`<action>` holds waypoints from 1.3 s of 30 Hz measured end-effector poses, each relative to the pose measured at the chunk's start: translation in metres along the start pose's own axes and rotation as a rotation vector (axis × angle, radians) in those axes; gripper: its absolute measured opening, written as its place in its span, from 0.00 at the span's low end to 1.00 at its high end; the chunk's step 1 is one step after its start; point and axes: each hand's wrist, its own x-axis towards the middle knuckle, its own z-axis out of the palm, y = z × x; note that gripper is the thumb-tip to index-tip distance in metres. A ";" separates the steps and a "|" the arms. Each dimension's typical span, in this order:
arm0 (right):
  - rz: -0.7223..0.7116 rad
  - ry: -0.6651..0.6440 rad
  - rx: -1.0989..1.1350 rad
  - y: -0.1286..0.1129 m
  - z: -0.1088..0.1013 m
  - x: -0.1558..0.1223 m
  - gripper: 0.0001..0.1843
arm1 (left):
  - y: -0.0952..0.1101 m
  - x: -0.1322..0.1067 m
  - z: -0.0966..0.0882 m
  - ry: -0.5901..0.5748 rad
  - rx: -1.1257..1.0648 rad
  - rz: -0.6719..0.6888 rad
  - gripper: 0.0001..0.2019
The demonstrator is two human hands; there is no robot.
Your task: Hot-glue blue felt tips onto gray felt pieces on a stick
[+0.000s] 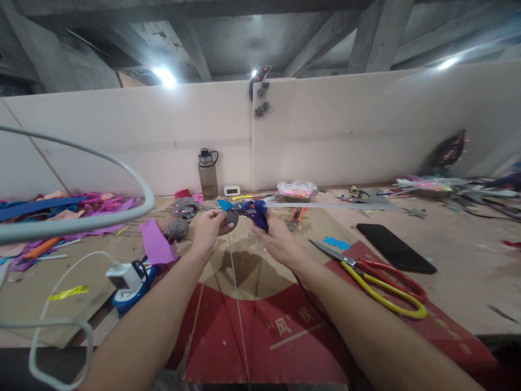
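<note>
My right hand (273,236) is closed round a blue hot-glue gun (255,212), with a long clear glue stick (325,205) sticking out to the right and its nozzle pointing left. My left hand (208,228) pinches a small dark grey round piece (232,219) right at the nozzle, beside a blue triangular scrap (224,205). A thin string hangs down from the piece over the red and brown cardboard (260,320). Both hands are held over the middle of the table.
Scissors (378,277) with red and yellow handles and a black phone (394,247) lie to the right. A grey bottle (208,174), a white timer (232,190) and a plastic bag (297,189) stand at the back. Coloured felt scraps (73,212), a charger (124,274) and a white cable lie left.
</note>
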 end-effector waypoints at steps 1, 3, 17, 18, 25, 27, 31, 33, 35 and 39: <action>-0.001 0.003 -0.010 0.001 0.000 0.000 0.17 | 0.000 0.001 0.000 0.006 -0.006 0.001 0.10; 0.010 0.009 -0.035 0.003 -0.001 0.000 0.17 | 0.000 0.002 0.000 0.011 -0.018 0.012 0.10; 0.032 0.010 -0.065 0.005 -0.004 0.002 0.19 | 0.001 0.004 -0.002 0.007 -0.047 0.040 0.09; 0.032 0.012 -0.067 0.005 -0.004 0.002 0.18 | 0.001 0.004 -0.002 0.009 -0.049 0.038 0.09; 0.034 0.030 -0.104 0.008 -0.004 0.002 0.18 | 0.005 0.002 0.000 0.005 -0.062 0.037 0.09; 0.036 0.023 -0.107 0.008 -0.004 0.002 0.17 | 0.004 0.002 0.000 0.005 -0.067 0.039 0.09; 0.049 0.016 -0.101 0.005 -0.003 0.002 0.18 | 0.003 0.001 0.001 -0.004 -0.053 0.034 0.09; 0.042 0.013 -0.092 0.003 -0.003 0.001 0.18 | 0.003 -0.001 0.001 -0.018 -0.042 0.024 0.09; 0.033 0.007 -0.099 0.001 -0.003 0.000 0.18 | 0.004 -0.002 0.001 -0.021 -0.045 0.018 0.09; 0.044 0.000 -0.129 0.001 -0.004 0.000 0.17 | 0.004 0.000 0.001 -0.004 -0.057 0.026 0.09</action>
